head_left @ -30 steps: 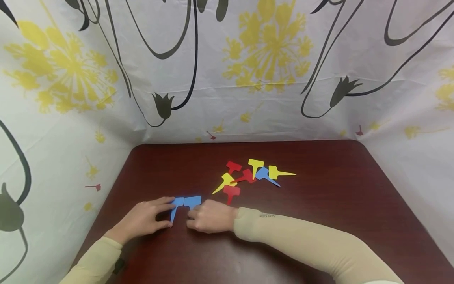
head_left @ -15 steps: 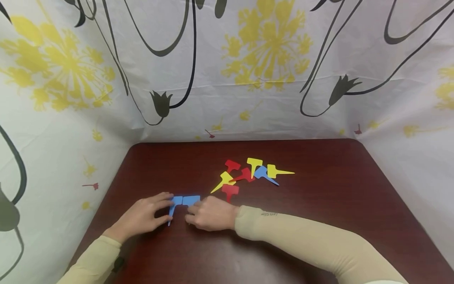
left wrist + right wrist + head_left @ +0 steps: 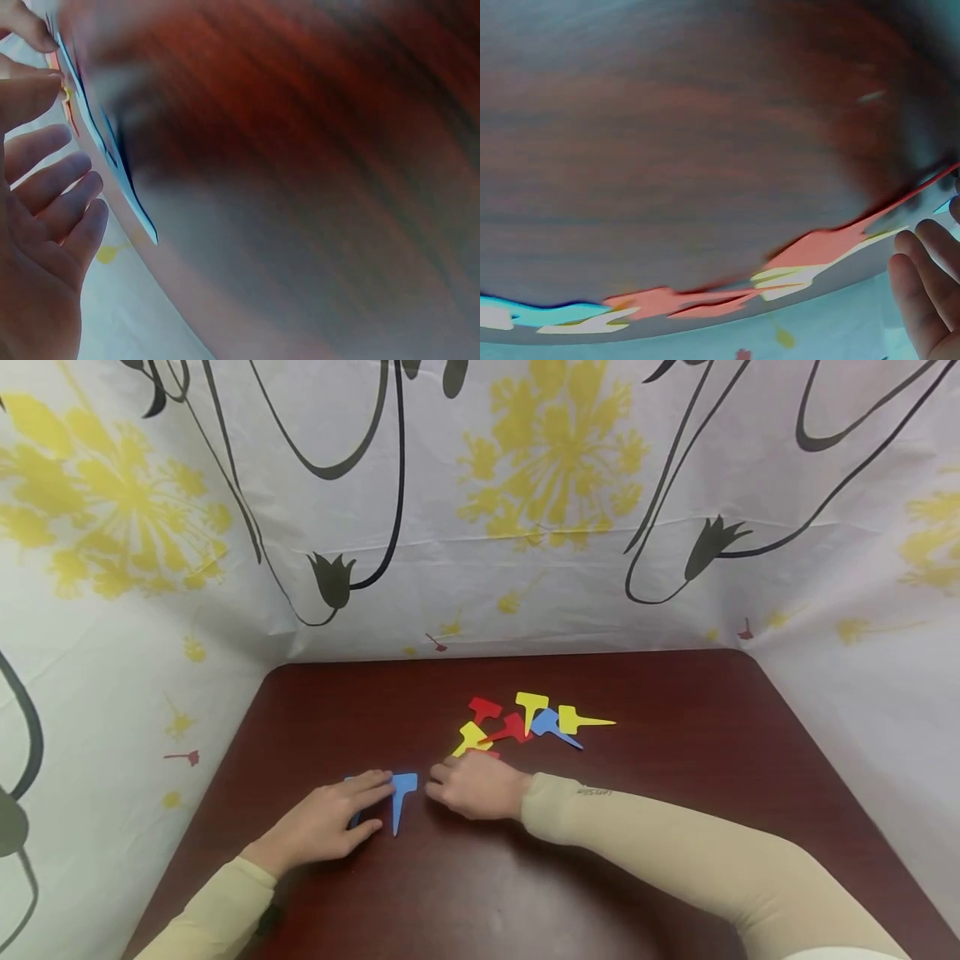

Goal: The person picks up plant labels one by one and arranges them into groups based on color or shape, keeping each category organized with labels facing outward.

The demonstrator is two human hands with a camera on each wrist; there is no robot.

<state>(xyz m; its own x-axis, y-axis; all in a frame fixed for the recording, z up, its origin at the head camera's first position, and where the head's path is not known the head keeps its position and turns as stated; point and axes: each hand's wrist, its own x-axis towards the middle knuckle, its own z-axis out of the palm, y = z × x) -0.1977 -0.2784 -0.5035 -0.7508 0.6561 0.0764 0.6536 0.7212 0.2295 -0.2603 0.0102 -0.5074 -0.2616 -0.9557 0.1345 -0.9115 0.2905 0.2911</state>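
Observation:
Two blue T-shaped plant labels lie side by side on the table, left of centre. In the head view the right blue label [image 3: 402, 783] shows its head and tapered stem. My left hand [image 3: 322, 827] rests its extended fingers over the other blue label [image 3: 355, 819], covering most of it. My right hand [image 3: 476, 787] is beside them at a red label [image 3: 485, 752], hiding its stem in the head view. From the right wrist, the red label's stem [image 3: 907, 201] runs up to the fingers [image 3: 911, 296]; I cannot tell whether they pinch it.
Farther back lie loose labels: a yellow one [image 3: 472, 737], two red ones, one being the red label [image 3: 513, 727], a blue one [image 3: 551, 724] and more yellow ones. Some overlap. The dark red-brown table [image 3: 660, 760] meets a patterned cloth [image 3: 420, 510] behind it.
My right hand has left the right blue label and moved right to the front red label. My left hand has shifted right, its fingertips now reaching the right blue label's edge.

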